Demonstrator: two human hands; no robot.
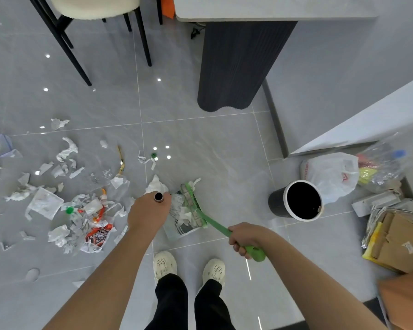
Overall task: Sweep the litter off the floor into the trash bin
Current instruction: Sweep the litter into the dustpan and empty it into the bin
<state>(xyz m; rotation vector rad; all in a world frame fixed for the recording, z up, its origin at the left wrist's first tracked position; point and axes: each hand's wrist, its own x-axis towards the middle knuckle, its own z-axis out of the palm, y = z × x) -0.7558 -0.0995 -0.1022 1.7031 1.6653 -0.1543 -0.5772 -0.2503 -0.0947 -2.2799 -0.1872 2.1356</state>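
My left hand [148,210] grips the upright tube handle [158,197] of a dustpan [177,231] that sits on the floor in front of my feet. My right hand [244,236] holds the green handle of a small broom [212,223], whose head lies over the pan among torn paper. Paper scraps, wrappers and a green bottle cap form a litter pile [81,217] left of the pan. The black trash bin [298,201] with a white rim stands open on the right, apart from the broom.
A dark fluted table pedestal [239,67] rises ahead and chair legs [76,58] stand at the back left. Plastic bags [332,175] and cardboard [401,241] crowd the right wall beside the bin. More scraps [67,148] lie scattered to the far left.
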